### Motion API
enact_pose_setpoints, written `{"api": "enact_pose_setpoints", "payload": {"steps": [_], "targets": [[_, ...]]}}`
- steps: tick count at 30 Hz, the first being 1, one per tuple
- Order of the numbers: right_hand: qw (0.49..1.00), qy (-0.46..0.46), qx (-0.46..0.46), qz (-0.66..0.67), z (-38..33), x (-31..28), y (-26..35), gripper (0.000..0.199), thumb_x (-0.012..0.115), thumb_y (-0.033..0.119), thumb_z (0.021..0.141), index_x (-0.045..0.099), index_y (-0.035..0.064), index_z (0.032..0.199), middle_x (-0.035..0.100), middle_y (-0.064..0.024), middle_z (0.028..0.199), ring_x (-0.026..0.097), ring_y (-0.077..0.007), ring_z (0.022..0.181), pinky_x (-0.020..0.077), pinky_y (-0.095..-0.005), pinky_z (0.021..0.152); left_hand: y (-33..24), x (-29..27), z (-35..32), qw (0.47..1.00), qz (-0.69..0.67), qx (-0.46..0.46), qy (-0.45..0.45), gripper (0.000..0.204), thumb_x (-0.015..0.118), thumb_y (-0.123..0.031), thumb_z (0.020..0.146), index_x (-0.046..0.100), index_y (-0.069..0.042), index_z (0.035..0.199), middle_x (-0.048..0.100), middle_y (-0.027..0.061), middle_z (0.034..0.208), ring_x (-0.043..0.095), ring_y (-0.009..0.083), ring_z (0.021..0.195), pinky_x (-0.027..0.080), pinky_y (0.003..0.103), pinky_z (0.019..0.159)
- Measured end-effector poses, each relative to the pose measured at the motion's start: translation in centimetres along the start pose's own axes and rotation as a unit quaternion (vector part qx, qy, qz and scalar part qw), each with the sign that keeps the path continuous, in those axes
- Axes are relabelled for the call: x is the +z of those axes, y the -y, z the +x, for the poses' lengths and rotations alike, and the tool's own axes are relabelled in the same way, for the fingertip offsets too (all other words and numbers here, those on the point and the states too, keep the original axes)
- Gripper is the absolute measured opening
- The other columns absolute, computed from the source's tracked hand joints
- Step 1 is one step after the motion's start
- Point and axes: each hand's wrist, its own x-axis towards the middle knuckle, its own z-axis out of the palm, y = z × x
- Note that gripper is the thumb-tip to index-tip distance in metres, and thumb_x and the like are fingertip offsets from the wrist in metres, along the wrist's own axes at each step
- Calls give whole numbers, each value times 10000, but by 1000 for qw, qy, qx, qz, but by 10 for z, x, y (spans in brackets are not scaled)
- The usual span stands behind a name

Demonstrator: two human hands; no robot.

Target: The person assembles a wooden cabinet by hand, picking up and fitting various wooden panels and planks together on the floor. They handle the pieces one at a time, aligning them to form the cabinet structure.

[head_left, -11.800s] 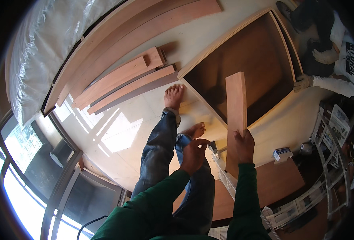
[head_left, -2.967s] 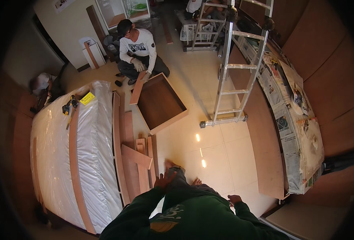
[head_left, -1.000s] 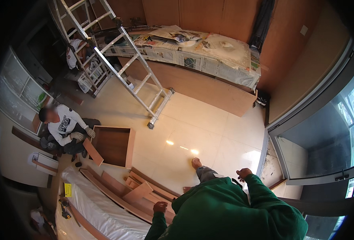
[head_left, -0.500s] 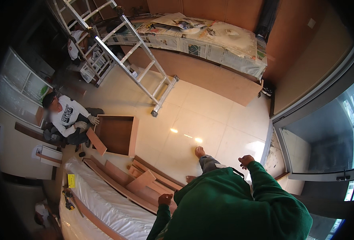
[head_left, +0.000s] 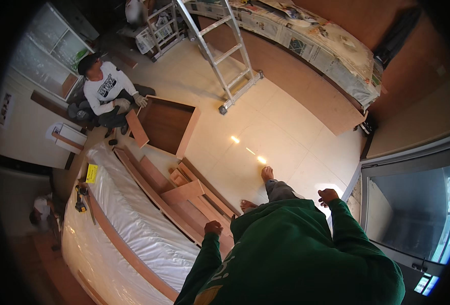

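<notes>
My left hand (head_left: 214,227), in a green sleeve, hangs with its fingers curled, nothing in it. Below it lie several reddish-brown wooden boards (head_left: 184,192), loosely piled on the tiled floor. My right hand (head_left: 328,196) is held away from my body on the right, its fingers curled in, and no object shows in it. Both hands look apart from everything around them. One bare foot (head_left: 267,173) stands ahead of the other on the tiles.
A gloved co-worker (head_left: 108,87) crouches at the left by an open wooden box (head_left: 188,133) and a loose panel (head_left: 137,129). A ladder (head_left: 228,53) stands ahead. Plastic-wrapped furniture (head_left: 128,223) bears a cordless drill (head_left: 80,199). A newspaper-covered bench (head_left: 332,68) runs far right, a glass door (head_left: 413,203) nearer.
My view has turned, so the ladder, bench and box sit differently in it. My feet have shifted on the tiles. Both hands keep their curled shape.
</notes>
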Motion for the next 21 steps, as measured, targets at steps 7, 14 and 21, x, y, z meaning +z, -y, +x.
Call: {"api": "enact_pose_setpoints", "payload": {"steps": [7, 14, 21], "targets": [[999, 19, 13, -35, 1, -3, -9, 397, 534, 344, 968, 626, -36, 1033, 722, -175, 859, 687, -253, 604, 559, -368, 497, -55, -12, 7, 985, 161, 56, 18, 602, 459, -548, 943, 750, -40, 804, 709, 170, 803, 689, 358, 801, 544, 466, 779], [994, 28, -24, -106, 1, 6, 49, 388, 534, 361, 968, 616, -16, 1013, 711, -153, 834, 676, -240, 588, 554, -362, 492, -27, 18, 2, 994, 26, -99, -50, 781, 297, -588, 1001, 723, 28, 781, 707, 232, 846, 686, 394, 826, 535, 490, 810], [989, 39, -49, -134, 0, 11, 112, 374, 519, 342, 982, 618, -16, 1015, 701, -140, 822, 662, -223, 582, 551, -364, 497, -2, 32, -24, 983, -21, -146, -113, 470, 383, -319, 1023, 711, 13, 971, 717, 217, 1020, 696, 376, 914, 550, 477, 873]]}}
